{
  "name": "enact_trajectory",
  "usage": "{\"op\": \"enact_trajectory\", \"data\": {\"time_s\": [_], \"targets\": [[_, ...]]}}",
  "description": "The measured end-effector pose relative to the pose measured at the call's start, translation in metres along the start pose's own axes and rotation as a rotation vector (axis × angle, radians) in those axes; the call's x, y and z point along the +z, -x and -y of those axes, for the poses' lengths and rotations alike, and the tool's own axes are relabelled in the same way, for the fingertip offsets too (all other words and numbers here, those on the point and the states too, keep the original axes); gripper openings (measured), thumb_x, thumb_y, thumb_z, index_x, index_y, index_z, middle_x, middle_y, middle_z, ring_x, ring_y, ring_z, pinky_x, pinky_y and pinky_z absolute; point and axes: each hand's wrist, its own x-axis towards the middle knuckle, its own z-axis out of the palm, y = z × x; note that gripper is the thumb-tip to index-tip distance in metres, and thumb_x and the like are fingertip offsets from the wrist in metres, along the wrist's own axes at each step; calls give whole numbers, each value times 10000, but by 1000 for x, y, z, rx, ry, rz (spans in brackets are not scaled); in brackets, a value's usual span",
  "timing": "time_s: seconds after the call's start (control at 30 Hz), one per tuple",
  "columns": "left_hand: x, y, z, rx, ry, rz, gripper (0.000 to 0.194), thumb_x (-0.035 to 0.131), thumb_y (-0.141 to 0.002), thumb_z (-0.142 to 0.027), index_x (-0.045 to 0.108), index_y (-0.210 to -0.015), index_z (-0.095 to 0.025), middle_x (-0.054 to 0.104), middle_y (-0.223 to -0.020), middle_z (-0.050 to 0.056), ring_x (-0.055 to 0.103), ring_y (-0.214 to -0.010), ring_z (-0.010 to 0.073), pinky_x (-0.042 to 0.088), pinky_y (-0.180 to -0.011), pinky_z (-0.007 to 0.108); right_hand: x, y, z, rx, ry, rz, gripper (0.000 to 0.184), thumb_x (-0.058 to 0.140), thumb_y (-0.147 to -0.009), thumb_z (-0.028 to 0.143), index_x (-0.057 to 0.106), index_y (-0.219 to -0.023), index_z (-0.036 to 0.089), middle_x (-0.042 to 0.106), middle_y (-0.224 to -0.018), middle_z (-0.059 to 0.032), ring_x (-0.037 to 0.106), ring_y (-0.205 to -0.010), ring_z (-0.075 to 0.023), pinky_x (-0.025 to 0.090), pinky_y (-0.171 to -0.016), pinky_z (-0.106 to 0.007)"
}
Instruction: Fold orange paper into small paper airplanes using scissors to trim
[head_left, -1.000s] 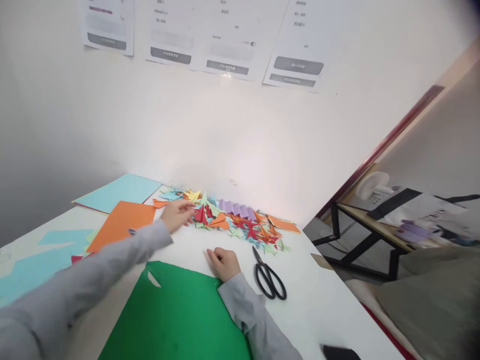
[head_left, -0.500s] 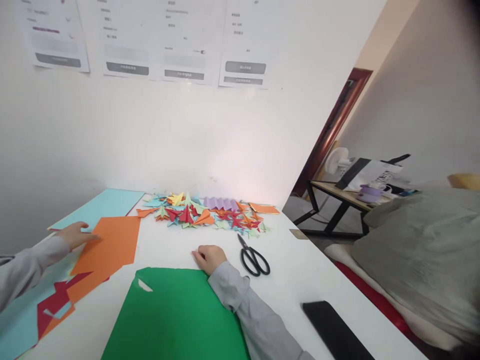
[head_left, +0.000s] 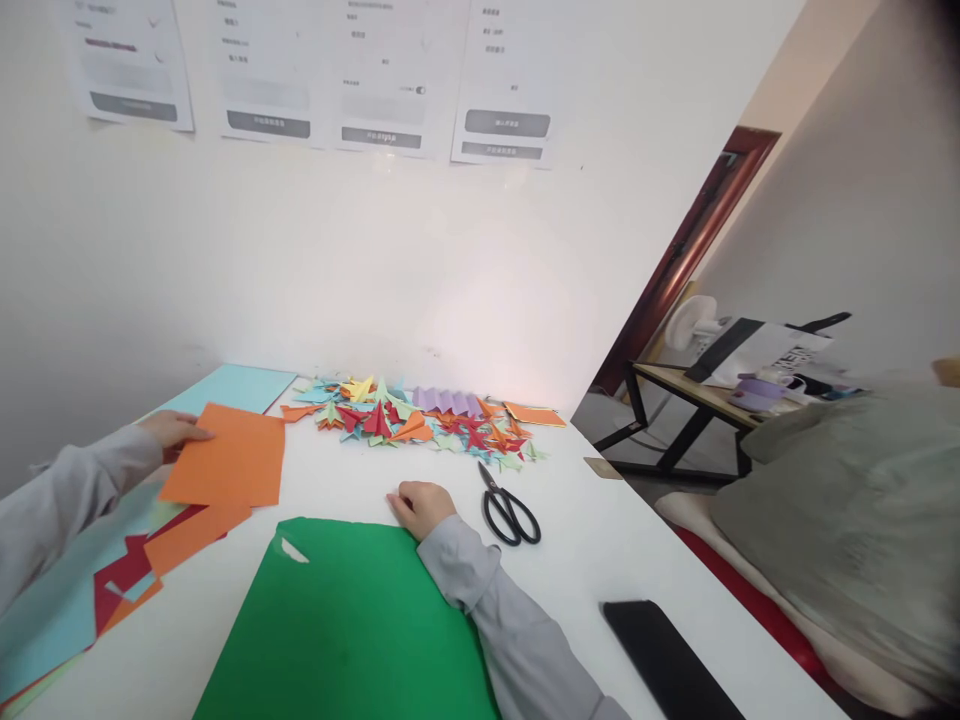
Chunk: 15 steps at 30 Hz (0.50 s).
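while left hand point(head_left: 172, 430) holds one orange sheet point(head_left: 238, 460), four printouts point(head_left: 270, 65) hang.

You are facing a white wall point(head_left: 337, 250), its lower middle glowing with soft light, where printed sheets point(head_left: 506, 85) are hanging in a row above your white worktop point(head_left: 570, 600). To your right, a reddish-brown door frame point(head_left: 697, 240) is slanting across the view, and a black-legged side table point(head_left: 679, 383) is standing on grey floor point(head_left: 611, 408), carrying a white fan point(head_left: 686, 325).
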Motion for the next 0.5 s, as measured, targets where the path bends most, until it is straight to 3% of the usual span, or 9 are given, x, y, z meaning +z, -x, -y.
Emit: {"op": "enact_trajectory", "data": {"time_s": [0.03,0.07,0.2,0.27,0.4,0.5], "targets": [[-3,4,-13,-125,9,67,122,693,-647,-115,576,-679,-106,578,-466,-11,571,-507,146,442,-490,228,-1,0,0,0,-4,1,279,458,-839,329,580,-628,193,635,-650,-11,519,-613,-119,259,-551,-241],[-7,9,-26,-141,15,51,78,633,-692,-59,590,-734,-109,609,-515,-12,573,-521,128,454,-521,225,-1,0,1,0,-8,3,282,457,-840,327,577,-624,192,632,-645,-12,517,-610,-118,261,-552,-240],[-20,36,-67,-5,42,6,171,550,-767,-45,618,-909,-113,616,-565,-28,567,-558,100,463,-582,228,-3,2,1,-6,-48,-24,282,456,-840,323,566,-618,187,619,-630,-17,518,-605,-121,284,-558,-231],[-21,52,-78,31,123,73,249,565,-768,-77,611,-1008,-124,645,-642,-7,598,-651,136,482,-624,273,-3,2,1,-5,-108,-67,253,468,-829,315,570,-637,186,613,-635,-19,521,-607,-124,309,-566,-225],[-6,78,-77,-24,256,214,379,710,-620,-195,623,-983,-128,671,-753,54,628,-658,230,514,-591,393,-6,3,3,31,-351,-129,243,434,-840,346,601,-761,188,623,-673,-23,533,-598,-126,378,-581,-225],[25,96,-59,-127,342,426,464,788,-443,-171,644,-881,-116,676,-742,87,644,-643,277,527,-570,405,-9,8,7,43,-523,-235,331,455,-819,365,514,-1094,190,636,-773,-30,555,-599,-125,419,-554,-228]]}}
